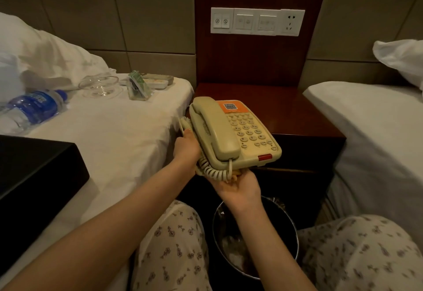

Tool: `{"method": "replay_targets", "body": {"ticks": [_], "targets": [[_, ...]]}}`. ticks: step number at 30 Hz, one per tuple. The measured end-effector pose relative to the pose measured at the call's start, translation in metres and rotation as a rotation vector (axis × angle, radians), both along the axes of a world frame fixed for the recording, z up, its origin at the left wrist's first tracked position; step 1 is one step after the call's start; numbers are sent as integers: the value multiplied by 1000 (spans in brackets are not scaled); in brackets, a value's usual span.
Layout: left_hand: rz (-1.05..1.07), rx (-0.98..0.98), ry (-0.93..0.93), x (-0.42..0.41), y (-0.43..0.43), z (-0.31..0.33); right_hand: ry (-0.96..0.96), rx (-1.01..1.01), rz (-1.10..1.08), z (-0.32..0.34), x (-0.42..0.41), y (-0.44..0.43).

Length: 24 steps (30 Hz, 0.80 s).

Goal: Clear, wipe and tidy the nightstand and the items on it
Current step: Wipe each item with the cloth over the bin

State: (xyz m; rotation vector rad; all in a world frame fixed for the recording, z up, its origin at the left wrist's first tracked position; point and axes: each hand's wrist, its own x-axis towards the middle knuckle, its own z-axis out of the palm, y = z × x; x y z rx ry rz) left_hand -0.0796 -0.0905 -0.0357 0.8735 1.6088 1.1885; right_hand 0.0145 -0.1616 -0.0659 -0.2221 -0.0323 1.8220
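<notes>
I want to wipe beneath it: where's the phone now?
Head view, centre: the phone is held by the left hand and right hand at the nightstand front edge, above the bin.

1 view only, folks: a wide-angle camera on the person's head, looking forward and sharply down over the lap. It faces the dark red-brown wooden nightstand [274, 107] at close range, white-sheeted left bed [119, 130] and white-sheeted right bed [377, 135] flanking, white wall switch panel [257, 22] up top.
</notes>
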Motion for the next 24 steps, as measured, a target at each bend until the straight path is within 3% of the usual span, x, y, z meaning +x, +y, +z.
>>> {"method": "replay_targets", "body": {"ticks": [3,8,14,20,24], "targets": [[-39,39,85,-1,1,6,67,28,-21,2,7,6],[-105,50,155,-3,3,6,20,43,-148,-5,39,7],[-150,-28,-87,-5,1,7,-162,15,-238,5,95,4],[-155,-52,-159,-3,0,4,-379,13,0,2,69,23],[-166,-21,1,-7,-2,7,-131,202,135,-12,58,42]]}}
